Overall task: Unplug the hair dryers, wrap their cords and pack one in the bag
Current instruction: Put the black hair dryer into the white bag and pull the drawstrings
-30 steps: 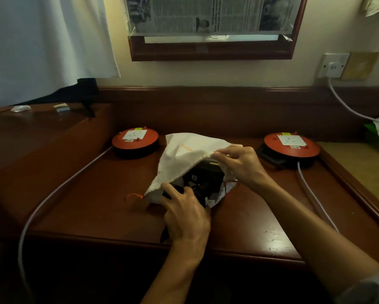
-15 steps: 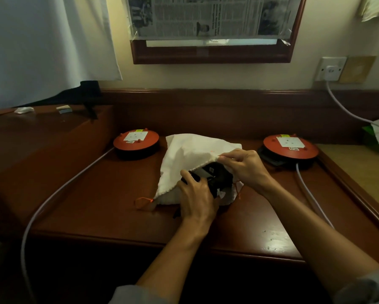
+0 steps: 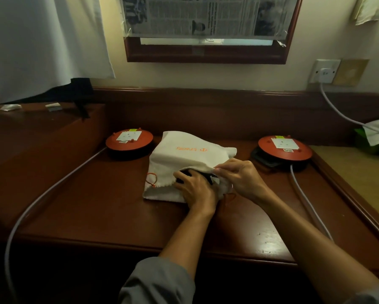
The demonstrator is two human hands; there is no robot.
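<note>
From the head camera I see the white bag (image 3: 184,156) lying on the wooden desk (image 3: 100,205), between two red cable reels (image 3: 129,140). My right hand (image 3: 239,178) pinches the bag's upper hem at its mouth. My left hand (image 3: 195,189) presses a black object, probably the hair dryer (image 3: 185,172), into the mouth; its fingers curl over it. An orange drawstring (image 3: 151,179) hangs at the bag's left edge.

**Around the wooden worktop**

Two orange cable reels sit on the dark worktop (image 3: 96,211), one at centre left (image 3: 129,140), one at centre right (image 3: 284,148). A newspaper (image 3: 206,16) covers the framed mirror (image 3: 206,55) at top centre. A wall socket (image 3: 324,71) holds a white plug at upper right.
</note>
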